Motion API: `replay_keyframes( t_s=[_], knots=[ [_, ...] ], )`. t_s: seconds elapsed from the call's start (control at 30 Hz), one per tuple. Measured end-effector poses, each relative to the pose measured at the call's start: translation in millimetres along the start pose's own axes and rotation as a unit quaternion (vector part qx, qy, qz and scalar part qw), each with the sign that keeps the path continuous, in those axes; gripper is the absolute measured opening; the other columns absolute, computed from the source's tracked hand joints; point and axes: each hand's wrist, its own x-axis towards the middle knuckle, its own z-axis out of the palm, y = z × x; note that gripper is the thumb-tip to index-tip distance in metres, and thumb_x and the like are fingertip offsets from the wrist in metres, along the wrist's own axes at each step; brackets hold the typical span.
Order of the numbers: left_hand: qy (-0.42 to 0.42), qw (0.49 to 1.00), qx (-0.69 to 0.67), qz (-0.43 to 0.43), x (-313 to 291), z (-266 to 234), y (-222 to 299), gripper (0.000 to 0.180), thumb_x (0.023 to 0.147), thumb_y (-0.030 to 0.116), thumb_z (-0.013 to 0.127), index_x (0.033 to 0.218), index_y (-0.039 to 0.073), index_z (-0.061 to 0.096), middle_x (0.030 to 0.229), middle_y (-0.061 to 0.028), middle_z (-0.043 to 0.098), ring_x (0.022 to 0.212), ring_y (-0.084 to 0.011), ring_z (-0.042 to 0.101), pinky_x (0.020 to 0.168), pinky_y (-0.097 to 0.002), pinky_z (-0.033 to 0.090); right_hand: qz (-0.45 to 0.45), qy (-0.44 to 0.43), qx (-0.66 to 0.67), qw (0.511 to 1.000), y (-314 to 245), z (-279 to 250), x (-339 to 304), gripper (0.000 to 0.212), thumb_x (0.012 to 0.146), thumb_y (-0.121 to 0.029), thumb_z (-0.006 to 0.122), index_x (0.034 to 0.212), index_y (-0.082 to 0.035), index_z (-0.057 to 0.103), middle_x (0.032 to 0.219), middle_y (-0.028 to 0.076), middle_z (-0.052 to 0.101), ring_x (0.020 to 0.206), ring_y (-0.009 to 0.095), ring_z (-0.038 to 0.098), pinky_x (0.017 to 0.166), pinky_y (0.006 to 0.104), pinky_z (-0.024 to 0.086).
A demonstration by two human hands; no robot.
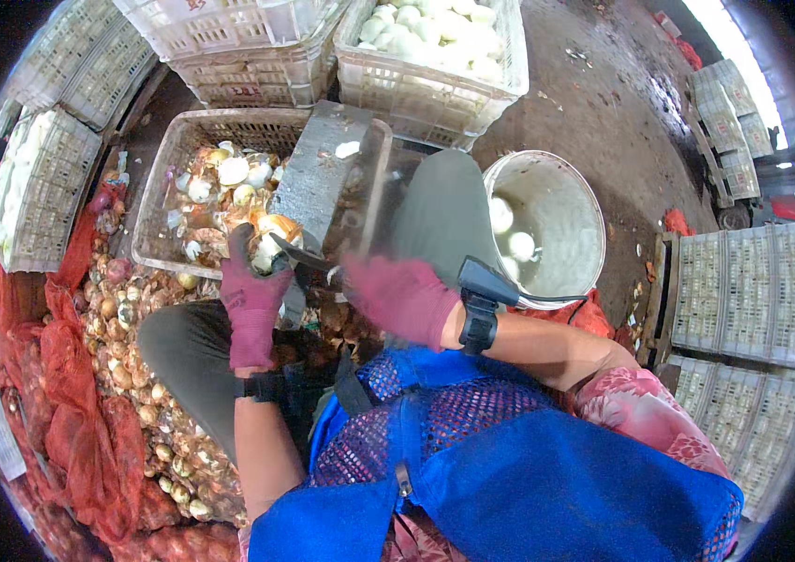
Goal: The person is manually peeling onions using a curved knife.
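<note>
My left hand (254, 298), in a maroon glove, is closed around an onion (278, 228) with brown skin partly off, above the near side of a crate. The blade of a knife (296, 252) lies against that onion. My right hand (399, 298), gloved alike and smeared by motion, grips the knife, whose handle is mostly hidden. Below and beyond the onion, the plastic crate (156, 208) holds onion skins and trimmings. A grey board (330, 155) spans the crate, with a white scrap on it.
To the right stands a white bucket (594, 220) with a few peeled onions (521, 246) in it. A crate heaped with peeled onions (435, 33) is at the back. Unpeeled onions (126, 365) and red mesh sacks (88, 440) lie left. Stacked crates (744, 290) line the right.
</note>
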Motion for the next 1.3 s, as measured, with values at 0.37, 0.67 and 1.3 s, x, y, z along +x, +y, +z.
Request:
replay_keyframes(
  t_s=[0.37, 0.67, 1.3],
  knots=[
    [-0.024, 0.995, 0.095, -0.011, -2, 2, 9, 0.085, 0.059, 0.026, 0.081, 0.133, 0.019, 0.038, 0.101, -0.0191, 0.054, 0.090, -0.0372, 0.059, 0.078, -0.0449, 0.049, 0.163, -0.133, 0.300, 0.930, 20, -16, 47, 0.035, 0.091, -0.028, 0.048, 0.111, 0.000, 0.054, 0.080, 0.011, 0.062, 0.074, 0.020, 0.063, 0.055, 0.0358, 0.051],
    [0.039, 0.994, -0.062, 0.078, -10, 5, -10, 0.071, 0.065, 0.017, 0.079, 0.125, 0.008, 0.043, 0.111, -0.0179, 0.055, 0.102, -0.0316, 0.056, 0.088, -0.0387, 0.047, 0.170, -0.183, 0.901, 0.355, 58, 43, 26, 0.026, 0.098, -0.021, 0.040, 0.122, -0.015, 0.047, 0.086, 0.004, 0.055, 0.063, 0.014, 0.056, 0.049, 0.0262, 0.046],
    [-0.049, 0.856, -0.465, -0.221, -34, -31, 0, 0.052, 0.086, 0.020, 0.063, 0.128, 0.006, 0.036, 0.117, -0.0092, 0.055, 0.103, -0.0199, 0.057, 0.081, -0.0350, 0.048, 0.223, -0.098, 0.299, 0.923, -20, 3, 3, 0.050, 0.092, -0.044, 0.043, 0.118, -0.002, 0.044, 0.098, 0.027, 0.060, 0.092, 0.043, 0.058, 0.083, 0.0489, 0.044]
  ],
)
